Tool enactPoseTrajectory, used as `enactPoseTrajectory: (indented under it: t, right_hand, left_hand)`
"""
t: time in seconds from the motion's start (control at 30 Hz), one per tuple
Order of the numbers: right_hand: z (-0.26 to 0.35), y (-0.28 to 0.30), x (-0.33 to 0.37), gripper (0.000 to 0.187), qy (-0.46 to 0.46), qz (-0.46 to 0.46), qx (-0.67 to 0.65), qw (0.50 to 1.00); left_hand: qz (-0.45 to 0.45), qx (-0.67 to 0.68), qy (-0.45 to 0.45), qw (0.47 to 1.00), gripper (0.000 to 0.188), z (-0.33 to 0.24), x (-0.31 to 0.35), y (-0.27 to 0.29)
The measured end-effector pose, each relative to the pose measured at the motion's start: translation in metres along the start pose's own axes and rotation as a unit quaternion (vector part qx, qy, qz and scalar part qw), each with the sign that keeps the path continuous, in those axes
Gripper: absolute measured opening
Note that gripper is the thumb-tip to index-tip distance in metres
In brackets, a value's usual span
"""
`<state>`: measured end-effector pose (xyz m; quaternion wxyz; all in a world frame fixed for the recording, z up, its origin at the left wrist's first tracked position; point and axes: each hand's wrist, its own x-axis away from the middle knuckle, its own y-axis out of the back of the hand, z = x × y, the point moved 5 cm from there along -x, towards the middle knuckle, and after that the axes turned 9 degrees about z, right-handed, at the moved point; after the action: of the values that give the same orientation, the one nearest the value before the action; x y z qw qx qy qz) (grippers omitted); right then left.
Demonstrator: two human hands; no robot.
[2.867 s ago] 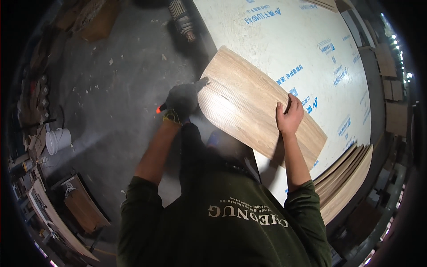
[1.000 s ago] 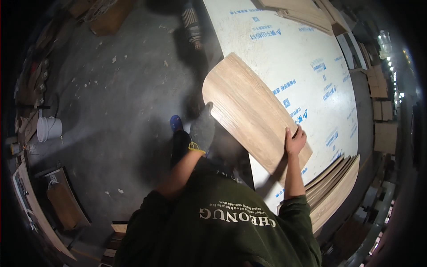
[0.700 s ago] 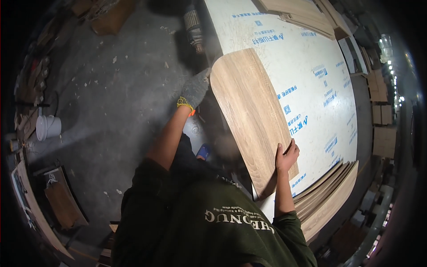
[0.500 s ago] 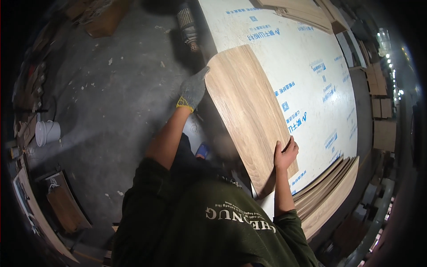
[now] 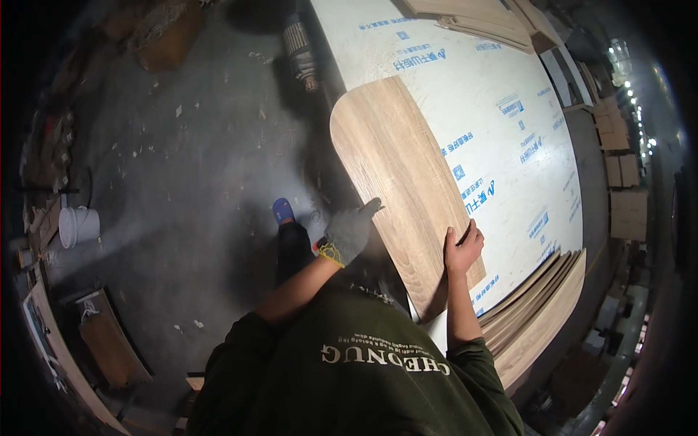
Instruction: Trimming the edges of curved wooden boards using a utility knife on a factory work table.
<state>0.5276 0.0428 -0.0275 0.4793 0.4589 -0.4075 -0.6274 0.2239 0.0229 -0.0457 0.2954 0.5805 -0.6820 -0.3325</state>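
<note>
A wood-grain panel [image 5: 403, 167] with rounded far corners lies lengthwise along the left edge of a large white printed board [image 5: 523, 167]. My left hand [image 5: 350, 231], in a grey glove with a yellow cuff, is at the panel's left edge, roughly halfway along. A fingertip rests over the top face; the other fingers are hidden below the edge. A small red spot shows beside the glove, too little to name. My bare right hand [image 5: 465, 249] grips the panel's right edge near its near end, thumb on top.
Thin curved wood-grain strips [image 5: 542, 305] are stacked at the near right of the board. More panels [image 5: 480, 18] lie at its far end. A dark motor-like cylinder [image 5: 299, 51] stands left of the board. Further left are a white bucket [image 5: 78, 227] and cardboard [image 5: 167, 40].
My left hand has moved from the panel's far left corner back toward me along its left edge. My right hand stays at the right edge. A blue slipper now shows further left.
</note>
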Motion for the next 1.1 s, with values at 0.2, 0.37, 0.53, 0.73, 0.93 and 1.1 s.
enactPoseTrajectory:
  t: [0.2, 0.37, 0.53, 0.73, 0.93, 1.1]
  right_hand:
    - [0.017, 0.01, 0.025, 0.075, 0.076, 0.094, -0.044, 0.992]
    - [0.007, 0.016, 0.035, 0.074, 0.043, 0.083, -0.04, 0.995]
    - [0.016, 0.017, 0.032, 0.073, 0.033, 0.087, -0.035, 0.995]
    - [0.018, 0.018, 0.033, 0.072, 0.028, 0.075, -0.027, 0.996]
    - [0.012, 0.019, 0.036, 0.072, 0.004, 0.079, -0.037, 0.996]
    - [0.007, 0.021, 0.063, 0.073, -0.008, 0.087, -0.052, 0.995]
  left_hand:
    - [0.029, -0.096, -0.138, 0.985, 0.044, 0.057, -0.07, 0.002]
    - [0.002, -0.059, -0.011, 0.998, 0.042, 0.048, -0.11, 0.062]
    - [-0.146, 0.006, -0.095, 0.985, 0.04, 0.043, -0.077, 0.033]
    - [0.089, 0.041, 0.0, 0.995, 0.031, -0.033, 0.028, -0.023]
    - [0.182, 0.146, -0.107, 0.966, 0.033, -0.061, 0.075, -0.048]
    - [-0.028, -0.122, 0.1, 0.987, 0.038, 0.039, -0.018, -0.031]
